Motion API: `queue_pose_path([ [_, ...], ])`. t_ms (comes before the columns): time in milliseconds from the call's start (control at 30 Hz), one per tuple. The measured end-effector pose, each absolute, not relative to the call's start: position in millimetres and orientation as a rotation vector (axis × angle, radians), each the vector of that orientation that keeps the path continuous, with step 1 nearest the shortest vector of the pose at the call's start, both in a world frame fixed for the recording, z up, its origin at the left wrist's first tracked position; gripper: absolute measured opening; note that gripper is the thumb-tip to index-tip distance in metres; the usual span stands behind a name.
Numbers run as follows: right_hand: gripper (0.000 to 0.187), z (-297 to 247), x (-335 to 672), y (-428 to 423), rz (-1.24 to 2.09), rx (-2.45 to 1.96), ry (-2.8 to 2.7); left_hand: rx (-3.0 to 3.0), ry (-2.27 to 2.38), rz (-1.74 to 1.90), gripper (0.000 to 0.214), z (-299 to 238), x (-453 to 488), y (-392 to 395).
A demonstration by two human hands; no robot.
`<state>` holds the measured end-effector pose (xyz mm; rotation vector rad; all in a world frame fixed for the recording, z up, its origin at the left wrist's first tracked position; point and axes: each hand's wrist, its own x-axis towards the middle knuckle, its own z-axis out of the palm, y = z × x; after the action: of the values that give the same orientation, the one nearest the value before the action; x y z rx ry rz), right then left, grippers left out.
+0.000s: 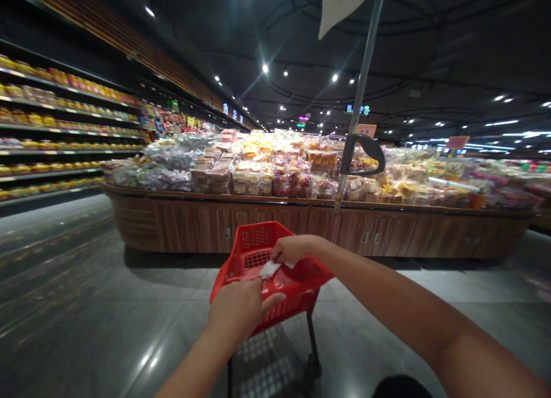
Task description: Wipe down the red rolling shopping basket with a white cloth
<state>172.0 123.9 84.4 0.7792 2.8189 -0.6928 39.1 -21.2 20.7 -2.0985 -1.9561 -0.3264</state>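
Observation:
A red plastic shopping cart [253,228] stands in front of me, its basket tilted a little in the view. My left hand [239,303] rests over the cart's near edge by the handle, fingers curled over it and thumb stretched out to the right. Closed on a crumpled white tissue [270,269], my right hand [293,250] is above the right part of the basket, close to the handle. The tissue touches or nearly touches the red plastic; the exact contact is hidden. Part of the basket's inside shows as a dark grid behind the hands.
A long wooden display counter [271,214] piled with bagged baked goods [253,177] runs across ahead. Shelves of jars [38,119] line the left wall. A metal pole [365,59] with a grey hook-like loop [365,171] rises at the counter. Grey shiny floor [172,329] surrounds the cart.

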Motion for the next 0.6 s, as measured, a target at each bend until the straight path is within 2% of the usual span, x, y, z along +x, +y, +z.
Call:
queue_pose_path([
  [300,0.017,82.9,214.2,126.6,-0.774,0.873,2.828,-2.096,-1.981,-0.31,0.068,19.7,37.1,-21.2],
  [600,0.018,82.6,261.5,128.9,-0.567,0.985,2.903,-2.113,-1.971,-0.326,0.069,19.2,29.8,-17.6],
])
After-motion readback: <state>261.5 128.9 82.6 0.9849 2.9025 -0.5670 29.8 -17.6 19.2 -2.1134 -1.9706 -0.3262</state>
